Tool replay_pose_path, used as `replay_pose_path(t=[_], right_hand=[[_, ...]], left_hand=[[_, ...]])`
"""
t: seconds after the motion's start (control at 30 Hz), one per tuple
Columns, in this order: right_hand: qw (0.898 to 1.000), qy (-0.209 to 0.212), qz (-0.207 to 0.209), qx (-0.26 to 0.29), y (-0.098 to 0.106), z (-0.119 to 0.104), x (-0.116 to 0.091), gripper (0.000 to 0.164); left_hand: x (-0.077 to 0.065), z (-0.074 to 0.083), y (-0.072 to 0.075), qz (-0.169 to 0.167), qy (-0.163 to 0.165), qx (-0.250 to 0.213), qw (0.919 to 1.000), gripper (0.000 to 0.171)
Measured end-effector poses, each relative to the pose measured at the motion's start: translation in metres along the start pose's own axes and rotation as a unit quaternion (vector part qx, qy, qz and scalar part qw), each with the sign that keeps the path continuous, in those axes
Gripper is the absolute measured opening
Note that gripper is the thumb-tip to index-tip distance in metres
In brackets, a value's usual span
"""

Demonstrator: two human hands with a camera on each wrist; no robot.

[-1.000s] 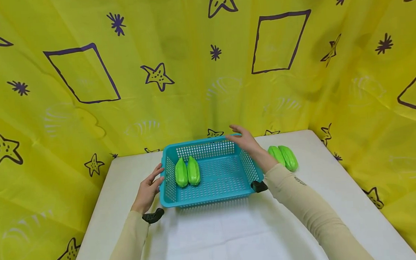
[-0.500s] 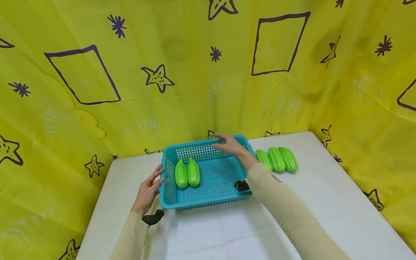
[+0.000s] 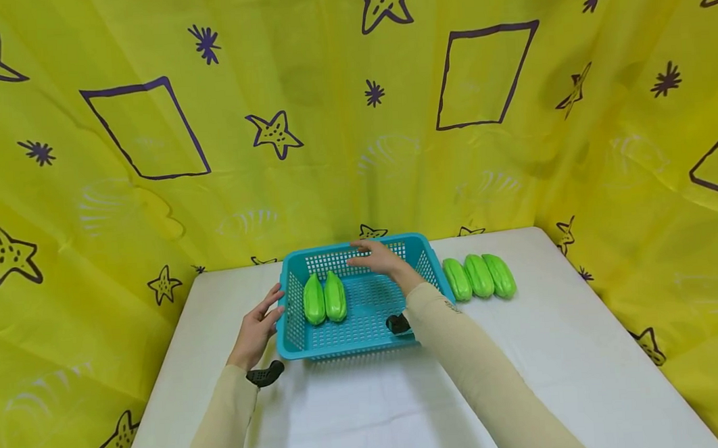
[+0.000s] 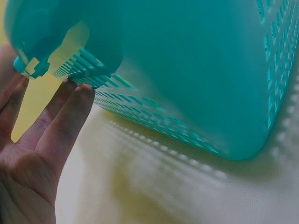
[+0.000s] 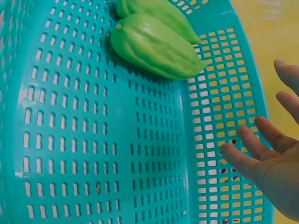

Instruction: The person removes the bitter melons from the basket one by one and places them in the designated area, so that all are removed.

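A turquoise perforated basket (image 3: 365,345) holds two green ridged gourds, one (image 3: 313,299) at its left wall and another (image 3: 335,297) beside it. My left hand (image 3: 256,331) is at the basket's left side, its fingertips touching the wall; in the left wrist view, fingers (image 4: 65,126) reach the mesh. Over the basket's inside, toward the back, my right hand (image 3: 378,258) is spread and holds nothing. The right wrist view shows that hand (image 5: 275,163) above the rear wall, apart from the gourds (image 5: 154,46).
Three more green gourds lie side by side on the white table (image 3: 560,349) right of the basket: a near one (image 3: 457,280), a middle one (image 3: 479,276) and a far one (image 3: 500,275). A yellow patterned curtain (image 3: 333,191) surrounds the table's back and sides.
My right hand has moved left from the basket's right edge to over its inside, uncovering the third gourd on the table. The left hand and the basket have stayed in place.
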State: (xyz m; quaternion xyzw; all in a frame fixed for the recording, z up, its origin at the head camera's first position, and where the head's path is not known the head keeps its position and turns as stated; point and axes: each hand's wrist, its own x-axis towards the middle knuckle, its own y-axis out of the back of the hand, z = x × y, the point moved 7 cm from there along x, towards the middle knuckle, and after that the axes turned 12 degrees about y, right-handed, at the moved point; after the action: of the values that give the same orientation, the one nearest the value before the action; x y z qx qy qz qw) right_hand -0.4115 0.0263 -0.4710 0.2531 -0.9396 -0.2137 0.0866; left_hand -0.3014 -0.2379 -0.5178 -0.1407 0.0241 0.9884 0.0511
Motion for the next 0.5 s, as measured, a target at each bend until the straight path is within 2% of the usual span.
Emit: replay_pose_path(t=[0.13,0.4,0.5], right_hand=[[1.000,-0.008,-0.009,-0.018,-0.007,0.002,0.003,0.058],[0.999,-0.010,-0.038,-0.029,-0.020,0.007,0.007,0.059],[0.998,-0.024,-0.066,-0.004,-0.028,0.009,0.006,0.060]], left_hand=[[-0.006,0.008,-0.002,-0.002,0.002,-0.003,1.0000,0.048],[-0.008,0.011,-0.004,0.000,0.007,0.003,1.0000,0.049],[-0.007,0.010,-0.004,-0.001,0.008,0.006,1.0000,0.050]])
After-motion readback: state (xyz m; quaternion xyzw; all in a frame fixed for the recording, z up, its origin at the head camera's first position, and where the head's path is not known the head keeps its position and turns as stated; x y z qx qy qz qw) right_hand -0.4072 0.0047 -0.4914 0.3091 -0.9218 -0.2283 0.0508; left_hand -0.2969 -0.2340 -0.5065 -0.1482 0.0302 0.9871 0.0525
